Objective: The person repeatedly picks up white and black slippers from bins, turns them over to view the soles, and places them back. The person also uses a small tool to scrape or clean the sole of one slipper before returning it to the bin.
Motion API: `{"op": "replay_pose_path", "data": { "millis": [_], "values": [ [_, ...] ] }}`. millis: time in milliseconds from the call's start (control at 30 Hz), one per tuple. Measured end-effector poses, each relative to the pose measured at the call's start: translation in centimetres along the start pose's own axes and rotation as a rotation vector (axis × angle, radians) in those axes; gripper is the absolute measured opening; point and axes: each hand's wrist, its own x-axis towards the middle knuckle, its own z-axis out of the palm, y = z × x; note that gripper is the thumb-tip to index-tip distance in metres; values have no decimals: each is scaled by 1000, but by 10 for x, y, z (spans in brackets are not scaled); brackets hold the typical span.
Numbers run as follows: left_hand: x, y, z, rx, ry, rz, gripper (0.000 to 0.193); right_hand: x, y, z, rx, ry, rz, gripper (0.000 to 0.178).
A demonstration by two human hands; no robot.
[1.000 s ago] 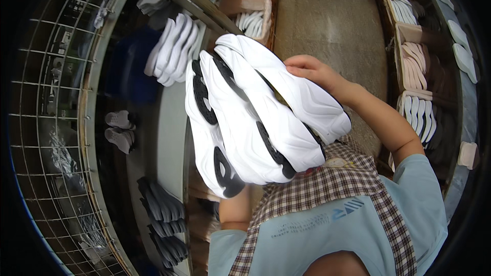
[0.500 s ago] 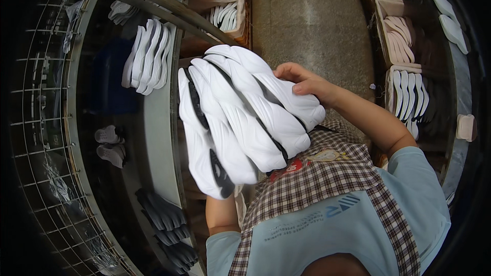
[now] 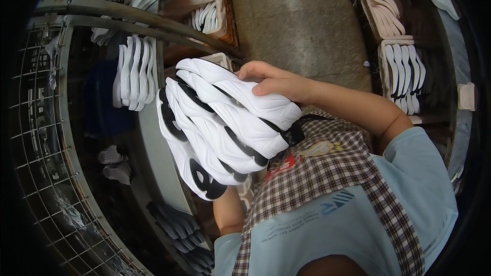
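Note:
A bundle of white shoe soles (image 3: 220,117) with black undersides is held on edge in front of my chest, tilted toward the left. My right hand (image 3: 263,79) grips its far right end, with the thumb and fingers on the outermost sole. The left forearm (image 3: 228,209) runs up under the near end of the bundle. My left hand itself is hidden behind the soles, so its fingers do not show.
On a shelf to the left stands a row of white soles (image 3: 134,74), with dark grey soles (image 3: 179,227) lower down. Lined baskets of soles (image 3: 208,16) stand at the far left. Pink soles (image 3: 386,13) and more white soles (image 3: 405,71) fill baskets on the right. A wire grid (image 3: 38,138) borders the left side.
The bundle has shifted left with my right hand and tipped, showing more of the black undersides. The surroundings have shifted slightly in view.

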Motion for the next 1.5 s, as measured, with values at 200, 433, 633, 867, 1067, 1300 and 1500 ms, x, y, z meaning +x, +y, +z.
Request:
{"op": "replay_pose_path", "data": {
  "millis": [200, 433, 633, 867, 1067, 1300, 1500],
  "values": [
    [-17, -11, -8, -167, -30, -84, 44, 23, -16, 3, 744, -244, 29, 69],
    [-26, -16, -13, -359, -97, -149, 44, 13, 9, -7, 478, -48, 142, 74],
    [-30, -16, -11, -476, -141, -186, 44, 18, 52, -5, 972, -145, 164, 67],
    [-30, -12, -12, -500, -147, -188, 44, 12, 54, -21, 1068, -219, 131, 78],
    [-20, -13, -15, -397, -138, -203, 44, 10, 57, -28, 543, -52, 114, 74],
    [-28, -15, -5, -500, -120, -149, 33, 8, 80, -38, 1164, -219, 144, 69],
    [-29, -18, 4, -655, -120, -116, 28, 4, 77, -48, 1083, -95, 165, 69]
  ]
}}
